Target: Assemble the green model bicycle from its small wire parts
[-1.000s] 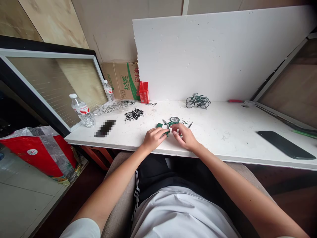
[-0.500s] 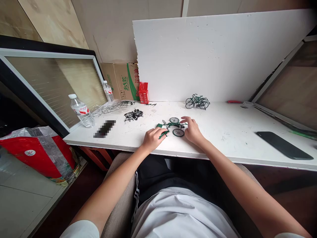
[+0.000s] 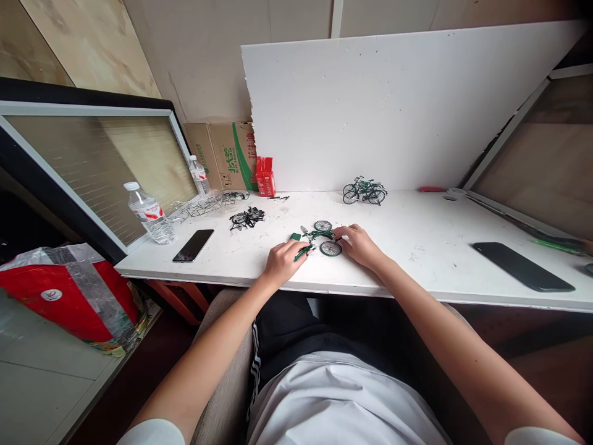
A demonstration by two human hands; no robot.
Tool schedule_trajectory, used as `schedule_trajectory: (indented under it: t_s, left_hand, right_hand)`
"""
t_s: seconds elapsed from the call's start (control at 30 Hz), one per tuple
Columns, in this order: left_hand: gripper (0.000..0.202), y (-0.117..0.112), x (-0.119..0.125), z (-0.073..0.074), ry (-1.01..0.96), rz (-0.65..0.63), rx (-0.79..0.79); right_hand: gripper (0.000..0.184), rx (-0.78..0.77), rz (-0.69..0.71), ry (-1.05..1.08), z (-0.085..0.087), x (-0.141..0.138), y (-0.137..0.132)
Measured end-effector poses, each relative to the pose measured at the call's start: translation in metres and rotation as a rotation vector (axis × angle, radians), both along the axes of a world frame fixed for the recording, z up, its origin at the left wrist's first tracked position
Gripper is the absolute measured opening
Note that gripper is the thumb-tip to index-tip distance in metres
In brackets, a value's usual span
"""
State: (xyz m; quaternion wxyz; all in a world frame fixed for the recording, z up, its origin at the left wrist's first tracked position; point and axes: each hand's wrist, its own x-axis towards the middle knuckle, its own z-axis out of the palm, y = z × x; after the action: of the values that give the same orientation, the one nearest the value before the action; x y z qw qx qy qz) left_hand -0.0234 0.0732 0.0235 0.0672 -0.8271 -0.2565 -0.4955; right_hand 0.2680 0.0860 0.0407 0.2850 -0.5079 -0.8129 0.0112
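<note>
A small green model bicycle in pieces lies on the white table (image 3: 417,259) in front of me: a green frame part (image 3: 319,234), one wheel (image 3: 323,225) behind it and a second wheel (image 3: 330,248) nearer me. My left hand (image 3: 280,262) is curled, pinching a green piece (image 3: 303,251) at its fingertips. My right hand (image 3: 361,245) rests beside the near wheel, its fingers pinched at the frame's right end. A finished green model bicycle (image 3: 364,190) stands upright farther back.
A black phone (image 3: 193,245) and a water bottle (image 3: 149,212) sit at the left, with black parts (image 3: 247,217) and wire sprues (image 3: 206,203) behind. A red carton (image 3: 265,176), a cardboard box (image 3: 222,154) and white foam board (image 3: 407,105) line the back. Another dark phone (image 3: 522,266) lies right.
My right hand moved from beside my left hand out to the right of the parts, uncovering the near wheel. My left hand stayed put with the green piece.
</note>
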Motion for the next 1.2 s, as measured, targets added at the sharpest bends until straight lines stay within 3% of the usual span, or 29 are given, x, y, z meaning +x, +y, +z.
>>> schedule_trajectory:
  t_s: [0.1,0.6,0.8,1.2]
  left_hand:
    - [0.016,-0.001,0.000,0.000,-0.002,0.005,-0.004]
    - [0.015,0.000,0.001,0.002,0.000,0.026,0.010]
    - [0.017,0.001,0.001,-0.001,0.000,0.043,-0.003]
    - [0.015,0.000,0.000,-0.001,-0.029,0.054,-0.047]
  right_hand:
    - [0.031,0.005,0.018,0.010,-0.003,-0.001,0.001]
    - [0.026,-0.060,-0.008,0.192,-0.011,0.002,0.007]
    - [0.039,0.051,-0.093,0.256,-0.015,0.004,0.008]
    - [0.038,0.099,-0.175,0.288,-0.014,0.002,0.005]
